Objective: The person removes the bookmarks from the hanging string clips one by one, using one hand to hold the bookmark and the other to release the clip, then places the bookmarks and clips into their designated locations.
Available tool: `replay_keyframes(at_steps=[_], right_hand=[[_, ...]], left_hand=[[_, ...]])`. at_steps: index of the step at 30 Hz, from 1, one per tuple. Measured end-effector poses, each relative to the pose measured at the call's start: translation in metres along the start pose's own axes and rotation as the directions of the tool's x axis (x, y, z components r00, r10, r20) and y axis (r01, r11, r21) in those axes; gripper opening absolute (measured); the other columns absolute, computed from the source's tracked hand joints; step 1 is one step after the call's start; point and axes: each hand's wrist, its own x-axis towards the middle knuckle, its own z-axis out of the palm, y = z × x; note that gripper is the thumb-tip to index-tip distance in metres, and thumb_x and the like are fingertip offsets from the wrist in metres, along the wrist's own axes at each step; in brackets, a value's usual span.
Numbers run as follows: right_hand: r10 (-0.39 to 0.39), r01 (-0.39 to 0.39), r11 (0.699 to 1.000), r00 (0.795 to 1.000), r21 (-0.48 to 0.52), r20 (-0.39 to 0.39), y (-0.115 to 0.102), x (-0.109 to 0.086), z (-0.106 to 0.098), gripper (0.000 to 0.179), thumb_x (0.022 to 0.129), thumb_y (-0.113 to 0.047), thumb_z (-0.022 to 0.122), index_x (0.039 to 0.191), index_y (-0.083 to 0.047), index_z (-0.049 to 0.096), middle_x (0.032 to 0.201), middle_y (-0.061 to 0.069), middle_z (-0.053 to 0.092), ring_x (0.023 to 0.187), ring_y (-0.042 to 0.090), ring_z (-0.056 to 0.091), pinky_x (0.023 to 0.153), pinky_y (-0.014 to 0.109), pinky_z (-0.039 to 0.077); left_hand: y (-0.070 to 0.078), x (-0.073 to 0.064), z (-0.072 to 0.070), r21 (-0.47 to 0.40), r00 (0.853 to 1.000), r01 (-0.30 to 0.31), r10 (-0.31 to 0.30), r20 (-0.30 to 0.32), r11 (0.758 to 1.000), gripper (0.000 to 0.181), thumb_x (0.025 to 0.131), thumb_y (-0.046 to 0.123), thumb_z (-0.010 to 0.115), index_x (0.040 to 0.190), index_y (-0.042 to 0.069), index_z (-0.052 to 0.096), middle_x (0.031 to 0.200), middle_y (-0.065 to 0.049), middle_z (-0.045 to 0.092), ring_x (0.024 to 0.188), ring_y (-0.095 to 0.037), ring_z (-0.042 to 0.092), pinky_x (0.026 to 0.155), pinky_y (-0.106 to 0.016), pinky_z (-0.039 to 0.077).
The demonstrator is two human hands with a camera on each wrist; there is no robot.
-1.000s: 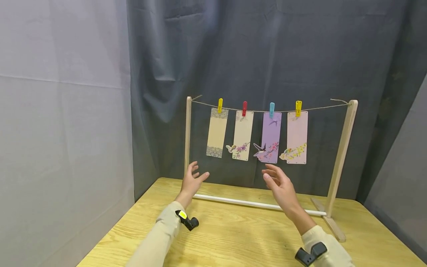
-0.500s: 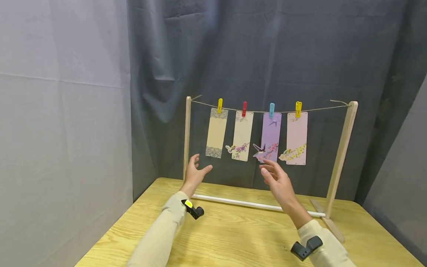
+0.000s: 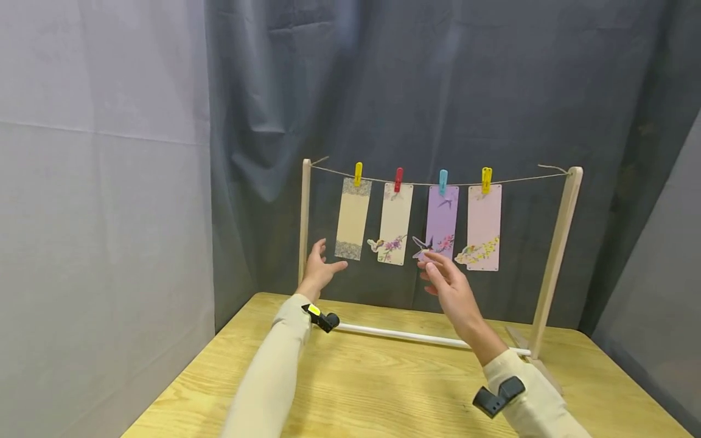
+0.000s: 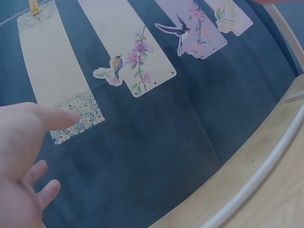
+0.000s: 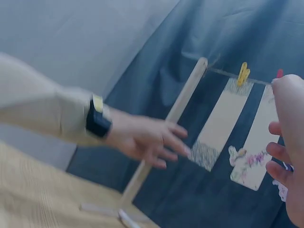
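Note:
Several bookmarks hang from a string by small clothespins. My left hand (image 3: 322,271), thumb spread from its fingers, is raised near the left post, just below and left of the beige lace-patterned bookmark (image 3: 353,219). In the left wrist view its thumb overlaps the lower lace band. My right hand (image 3: 453,295) has loosely bent fingers and overlaps the bottom of the purple swallow bookmark (image 3: 442,216). Between them hangs the cream bird bookmark (image 3: 394,222), and farther right the pink one (image 3: 484,225). Neither hand holds anything. Yellow (image 3: 358,174), red (image 3: 398,180) and blue (image 3: 443,182) clothespins grip the bookmarks.
The string (image 3: 526,179) runs between a left wooden post (image 3: 304,219) and a right wooden post (image 3: 557,261). A white rod (image 3: 405,335) joins them low over the wooden table (image 3: 372,389). Dark curtain (image 3: 394,79) hangs behind, pale cloth (image 3: 104,243) at left.
Both hands have risen and moved forward. My left hand is closer to the lace-patterned bookmark; my right hand has shifted slightly left, up over the purple bookmark's lower edge. The bookmarks stay pinned.

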Motion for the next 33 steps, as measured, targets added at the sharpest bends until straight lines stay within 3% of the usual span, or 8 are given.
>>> replay_keyframes(at_steps=[5, 11, 16, 22, 28, 33], right_hand=[[0.074, -0.071, 0.98, 0.997, 0.187, -0.008, -0.012, 0.006, 0.004, 0.059, 0.111, -0.045, 0.041, 0.157, -0.008, 0.036, 0.147, 0.022, 0.047, 0.128, 0.03, 0.053, 0.101, 0.037, 0.05], [0.089, -0.081, 0.966, 0.996, 0.245, -0.02, -0.02, 0.014, 0.002, 0.059, 0.111, -0.045, 0.043, 0.155, -0.007, 0.037, 0.146, 0.024, 0.047, 0.125, 0.025, 0.055, 0.101, 0.039, 0.049], [0.106, -0.099, 0.962, 0.994, 0.255, -0.011, -0.022, 0.018, 0.002, 0.059, 0.111, -0.044, 0.042, 0.156, -0.007, 0.035, 0.147, 0.024, 0.047, 0.129, 0.031, 0.052, 0.102, 0.04, 0.048], [0.122, -0.114, 0.966, 0.992, 0.232, -0.021, -0.022, 0.022, 0.003, 0.057, 0.112, -0.042, 0.042, 0.156, -0.006, 0.037, 0.143, 0.021, 0.051, 0.122, 0.024, 0.057, 0.099, 0.039, 0.05], [0.131, -0.121, 0.973, 0.99, 0.195, -0.042, -0.023, 0.032, 0.002, 0.056, 0.111, -0.042, 0.045, 0.155, -0.007, 0.04, 0.14, 0.02, 0.055, 0.123, 0.031, 0.058, 0.098, 0.04, 0.051], [0.133, -0.125, 0.981, 0.99, 0.148, -0.042, -0.025, 0.043, 0.001, 0.057, 0.111, -0.043, 0.044, 0.156, -0.009, 0.039, 0.142, 0.022, 0.054, 0.122, 0.03, 0.059, 0.098, 0.039, 0.052]], left_hand=[[-0.009, 0.005, 0.005, 0.007, 1.0, 0.021, -0.021, 0.01, 1.0, 0.092, 0.09, 0.008, 0.08, 0.164, 0.014, 0.025, 0.166, -0.015, 0.029, 0.148, -0.042, 0.031, 0.113, -0.054, 0.038], [-0.015, 0.011, 0.013, -0.078, 0.997, -0.033, 0.027, -0.077, 0.996, 0.091, 0.086, 0.006, 0.083, 0.161, 0.01, 0.032, 0.16, -0.019, 0.037, 0.144, -0.043, 0.036, 0.111, -0.054, 0.04], [-0.016, 0.012, 0.017, -0.116, 0.996, -0.044, 0.034, -0.088, 0.992, 0.09, 0.086, 0.005, 0.083, 0.16, 0.011, 0.034, 0.159, -0.021, 0.039, 0.143, -0.045, 0.037, 0.111, -0.055, 0.04], [-0.02, 0.01, 0.021, -0.126, 0.992, -0.074, 0.06, -0.113, 0.989, 0.08, 0.087, 0.004, 0.082, 0.155, 0.006, 0.04, 0.151, -0.024, 0.048, 0.139, -0.045, 0.042, 0.11, -0.055, 0.041], [-0.024, 0.012, 0.024, -0.168, 0.981, -0.099, 0.068, -0.181, 0.981, 0.061, 0.088, 0.005, 0.081, 0.142, 0.003, 0.053, 0.12, -0.02, 0.067, 0.116, -0.038, 0.06, 0.097, -0.049, 0.049], [-0.025, 0.015, 0.023, -0.246, 0.98, -0.116, 0.071, -0.184, 0.962, 0.041, 0.09, 0.0, 0.078, 0.128, -0.002, 0.062, 0.096, -0.017, 0.07, 0.093, -0.033, 0.068, 0.087, -0.04, 0.053]])
